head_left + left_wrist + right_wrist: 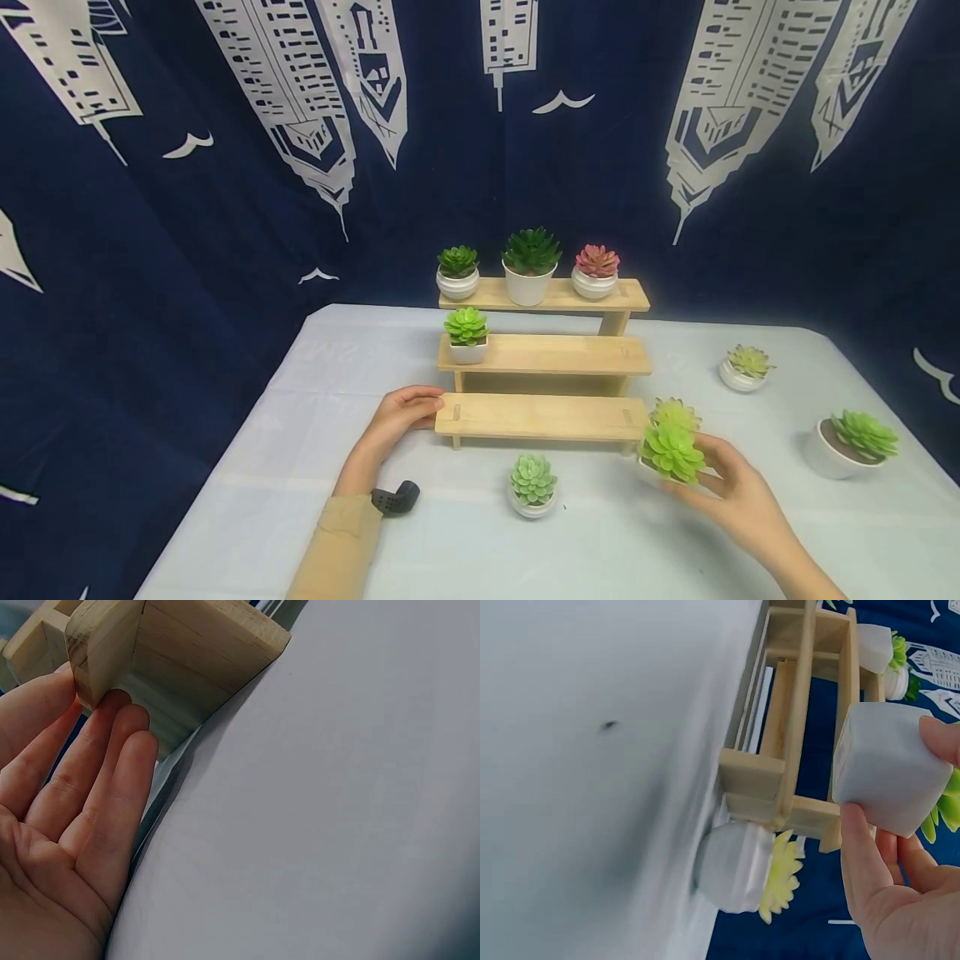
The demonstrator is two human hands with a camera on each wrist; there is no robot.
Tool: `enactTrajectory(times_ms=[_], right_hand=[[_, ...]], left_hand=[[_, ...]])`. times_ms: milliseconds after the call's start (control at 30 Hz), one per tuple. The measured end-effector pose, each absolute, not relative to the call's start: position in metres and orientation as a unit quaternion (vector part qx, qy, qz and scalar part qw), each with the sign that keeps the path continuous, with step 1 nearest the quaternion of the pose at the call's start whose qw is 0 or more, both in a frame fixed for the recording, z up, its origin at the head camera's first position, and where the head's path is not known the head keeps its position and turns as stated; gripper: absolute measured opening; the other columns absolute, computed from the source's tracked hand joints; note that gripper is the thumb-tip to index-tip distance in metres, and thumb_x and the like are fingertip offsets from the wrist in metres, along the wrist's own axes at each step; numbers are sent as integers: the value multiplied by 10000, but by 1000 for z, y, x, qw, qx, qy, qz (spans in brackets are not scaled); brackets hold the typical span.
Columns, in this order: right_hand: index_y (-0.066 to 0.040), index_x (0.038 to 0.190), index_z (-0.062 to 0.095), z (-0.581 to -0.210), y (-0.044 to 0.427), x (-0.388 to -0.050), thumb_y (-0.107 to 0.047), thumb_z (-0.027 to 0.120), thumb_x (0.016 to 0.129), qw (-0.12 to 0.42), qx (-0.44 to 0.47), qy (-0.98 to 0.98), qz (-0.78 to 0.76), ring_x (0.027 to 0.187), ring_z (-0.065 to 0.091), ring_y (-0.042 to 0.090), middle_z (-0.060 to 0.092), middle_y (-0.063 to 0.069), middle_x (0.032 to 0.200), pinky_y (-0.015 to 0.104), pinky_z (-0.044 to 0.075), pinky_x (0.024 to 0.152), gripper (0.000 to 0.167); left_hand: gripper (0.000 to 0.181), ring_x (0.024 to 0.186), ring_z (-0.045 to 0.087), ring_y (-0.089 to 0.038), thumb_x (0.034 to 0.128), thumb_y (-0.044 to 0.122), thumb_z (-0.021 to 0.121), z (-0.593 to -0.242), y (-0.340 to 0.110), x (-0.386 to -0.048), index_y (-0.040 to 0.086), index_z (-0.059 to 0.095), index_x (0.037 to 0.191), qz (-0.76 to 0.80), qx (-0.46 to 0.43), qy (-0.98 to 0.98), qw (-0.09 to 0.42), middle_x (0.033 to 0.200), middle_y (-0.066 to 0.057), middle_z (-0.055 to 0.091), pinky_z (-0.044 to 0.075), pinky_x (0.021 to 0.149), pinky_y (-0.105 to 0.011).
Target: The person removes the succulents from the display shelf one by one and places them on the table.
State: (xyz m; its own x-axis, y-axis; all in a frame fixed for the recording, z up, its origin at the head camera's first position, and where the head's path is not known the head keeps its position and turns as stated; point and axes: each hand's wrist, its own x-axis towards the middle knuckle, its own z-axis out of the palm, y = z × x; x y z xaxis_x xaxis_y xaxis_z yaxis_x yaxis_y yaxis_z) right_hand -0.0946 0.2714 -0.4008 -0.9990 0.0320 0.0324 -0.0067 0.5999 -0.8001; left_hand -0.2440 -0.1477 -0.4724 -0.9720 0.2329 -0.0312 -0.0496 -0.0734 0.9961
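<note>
My right hand (738,492) grips a potted succulent (672,452) with bright green leaves. In the right wrist view its square white pot (885,765) is held between thumb and fingers, above the table. My left hand (401,417) holds the left end of the lowest step of a three-tier wooden stand (540,417). Up close in the left wrist view, the fingers (131,765) lie against the wooden end (105,649) of that step. A yellow-green succulent (677,412) stands just behind the held plant, its pot hidden in the head view.
On the top tier stand a dark green succulent (457,273), a larger one (530,267) and a pink one (596,273). A light green succulent (468,335) sits on the middle tier's left. Around the table are succulents in front (532,486), back right (744,368) and far right (851,444).
</note>
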Motion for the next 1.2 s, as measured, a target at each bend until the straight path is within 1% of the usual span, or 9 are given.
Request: enactTrajectory(times_ms=[100, 200, 333, 467, 567, 700, 833, 967, 1200], right_hand=[[36, 1364, 343, -405, 275, -88, -340, 769, 780, -3, -31, -899, 437, 1208, 426, 383, 416, 258, 1339, 200, 506, 863, 815], [49, 1372, 316, -410, 280, -82, -359, 765, 781, -25, -49, -899, 435, 1207, 425, 430, 404, 281, 1339, 342, 518, 884, 847], [57, 1372, 308, -416, 284, -75, -363, 764, 781, -42, -64, -900, 428, 1199, 431, 447, 400, 284, 1342, 388, 511, 893, 856], [69, 1371, 289, -420, 286, -71, -374, 764, 777, -65, -71, -900, 424, 1213, 393, 485, 383, 282, 1348, 487, 464, 940, 881], [72, 1371, 277, -422, 289, -69, -381, 764, 774, -83, -73, -899, 424, 1229, 343, 520, 370, 280, 1355, 552, 436, 946, 894], [67, 1367, 286, -426, 291, -66, -381, 774, 758, -93, -71, -897, 426, 1229, 327, 538, 366, 279, 1362, 538, 461, 924, 900], [54, 1369, 287, -429, 292, -64, -374, 790, 740, -103, -77, -894, 430, 1200, 375, 536, 366, 286, 1365, 495, 502, 883, 912], [48, 1375, 277, -431, 291, -64, -340, 793, 743, -113, -79, -892, 430, 1186, 393, 538, 350, 302, 1376, 509, 500, 878, 903], [45, 1378, 276, -437, 289, -64, -291, 799, 740, -126, -79, -888, 435, 1216, 349, 548, 333, 303, 1389, 511, 491, 893, 890]], left_hand=[[350, 845, 670, -214, 843, 87, 698, -473, -147, -245, -73, 610, 1141, 730, 66, 673, 97, 990, -114, 675, 565, 787, -367], [356, 844, 669, -213, 844, 97, 698, -473, -147, -244, -72, 608, 1144, 724, 70, 680, 92, 992, -118, 675, 567, 780, -364], [349, 842, 669, -216, 850, 103, 691, -472, -147, -244, -66, 609, 1145, 717, 72, 688, 88, 991, -125, 674, 569, 776, -365], [346, 834, 670, -214, 849, 106, 693, -472, -147, -245, -58, 613, 1143, 715, 65, 691, 87, 990, -127, 674, 570, 771, -362], [363, 827, 670, -208, 844, 122, 703, -471, -146, -244, -56, 615, 1148, 710, 64, 696, 84, 990, -127, 675, 573, 761, -357], [362, 831, 671, -210, 841, 126, 705, -470, -146, -244, -47, 619, 1148, 709, 62, 697, 86, 995, -131, 674, 571, 768, -358], [357, 838, 671, -213, 846, 117, 700, -470, -146, -244, -47, 617, 1151, 711, 58, 695, 91, 1002, -133, 672, 568, 777, -363], [364, 843, 671, -215, 846, 117, 700, -469, -146, -243, -50, 613, 1157, 711, 57, 695, 93, 1007, -134, 671, 568, 777, -367], [388, 829, 673, -204, 822, 174, 731, -473, -147, -242, -32, 632, 1136, 711, 75, 694, 79, 995, -128, 676, 575, 747, -348]])
